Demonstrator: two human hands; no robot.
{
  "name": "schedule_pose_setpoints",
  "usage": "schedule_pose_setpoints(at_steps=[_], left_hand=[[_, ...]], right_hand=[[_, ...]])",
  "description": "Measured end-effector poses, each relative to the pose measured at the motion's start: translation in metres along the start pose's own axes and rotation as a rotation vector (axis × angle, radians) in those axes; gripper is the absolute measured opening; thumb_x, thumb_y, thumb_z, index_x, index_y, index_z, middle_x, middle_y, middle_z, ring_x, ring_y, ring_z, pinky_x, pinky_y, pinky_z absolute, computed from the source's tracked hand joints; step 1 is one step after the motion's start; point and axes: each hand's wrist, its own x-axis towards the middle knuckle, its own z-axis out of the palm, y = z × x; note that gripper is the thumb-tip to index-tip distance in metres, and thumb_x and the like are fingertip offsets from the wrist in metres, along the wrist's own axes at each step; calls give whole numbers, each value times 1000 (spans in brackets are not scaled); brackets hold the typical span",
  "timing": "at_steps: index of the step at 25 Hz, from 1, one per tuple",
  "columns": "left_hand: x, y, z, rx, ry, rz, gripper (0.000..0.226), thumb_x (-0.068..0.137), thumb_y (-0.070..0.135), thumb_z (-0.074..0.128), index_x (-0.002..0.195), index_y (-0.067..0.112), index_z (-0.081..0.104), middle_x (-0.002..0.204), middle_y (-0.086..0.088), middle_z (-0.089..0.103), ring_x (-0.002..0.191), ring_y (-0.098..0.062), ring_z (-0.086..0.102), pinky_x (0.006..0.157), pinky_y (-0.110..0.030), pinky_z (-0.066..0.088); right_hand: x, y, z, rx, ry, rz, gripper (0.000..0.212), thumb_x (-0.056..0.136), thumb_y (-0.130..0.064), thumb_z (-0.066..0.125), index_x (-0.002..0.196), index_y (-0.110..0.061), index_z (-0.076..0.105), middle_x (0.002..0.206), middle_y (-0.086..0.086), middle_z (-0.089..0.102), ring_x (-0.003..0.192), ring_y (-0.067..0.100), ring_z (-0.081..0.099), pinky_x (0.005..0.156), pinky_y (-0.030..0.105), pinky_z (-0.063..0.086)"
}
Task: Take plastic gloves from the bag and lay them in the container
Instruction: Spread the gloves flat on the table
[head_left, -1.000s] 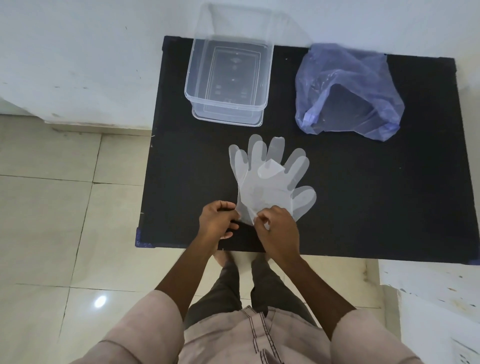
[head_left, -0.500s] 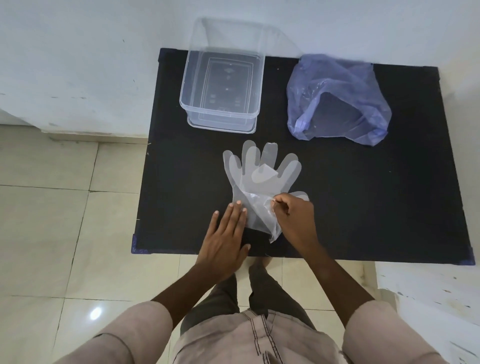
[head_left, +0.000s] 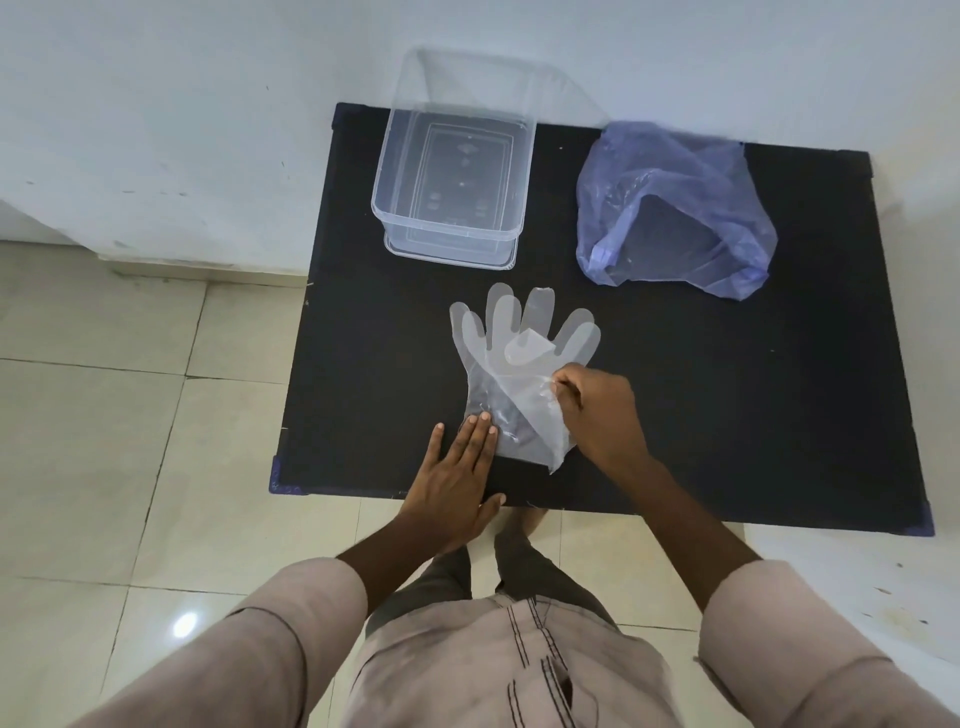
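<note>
Thin clear plastic, the gloves (head_left: 511, 364) lie in a loose overlapping pile near the middle of the black table (head_left: 727, 415), fingers pointing to twelve o'clock. The left hand (head_left: 457, 478) lies flat and open, fingertips pressing the lower cuff edge down at about seven o'clock of the pile. The right hand (head_left: 597, 410) is closed in a pinch on the edge of the top glove at about four o'clock, with the film lifted and creased there.

The container (head_left: 452, 171) stands empty at twelve o'clock from the gloves, well apart from them; the blue bag (head_left: 670, 208) slumps at two o'clock, mouth open.

The likely trouble, as I see it, is cling: sheets this thin tend to stick together, so the pinch may lift two at once or drag the whole pile sideways if the flat hand eases off. One glove finger is already folded over on top, and a quick lift could crumple it further, so the glove would land bunched in the container instead of flat. A pull too hard against the pinned cuff could also stretch or tear the film.
</note>
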Motion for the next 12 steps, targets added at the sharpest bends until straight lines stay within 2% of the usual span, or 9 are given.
schedule_pose_setpoints(at_steps=[2, 4, 9, 12], left_hand=[[0, 1, -10, 31, -44, 4, 80, 94, 62, 15, 152, 13, -11, 165, -9, -4, 151, -27, -6, 120, -56, -2], [-1, 3, -22, 35, -89, -4, 81, 95, 62, 15, 153, 13, -10, 165, -8, -9, 151, -25, -9, 120, -56, -2], [4, 3, -44, 63, -148, 7, 78, 96, 60, 19, 155, 11, 4, 165, -8, 4, 152, -24, 4, 121, -55, 2], [8, 5, -59, 63, -182, 21, 76, 96, 59, 23, 154, 11, 13, 164, -9, 13, 151, -26, 15, 121, -53, 8]], right_hand=[[14, -4, -23, 15, 35, -36, 16, 92, -16, 61, 93, -1, 68, 92, 17, 72, 73, 17, 60, 77, 28, 52], [27, -7, -45, 11, 76, -93, 13, 91, -12, 61, 90, -1, 67, 87, 17, 71, 72, 14, 55, 75, 32, 54], [57, -7, -93, -92, 133, -107, 14, 93, -12, 56, 94, -5, 67, 86, 13, 70, 73, 17, 59, 72, 24, 41], [73, -9, -126, -132, 184, -120, 15, 93, -11, 54, 93, -6, 68, 83, 10, 70, 70, 16, 57, 69, 25, 40]])
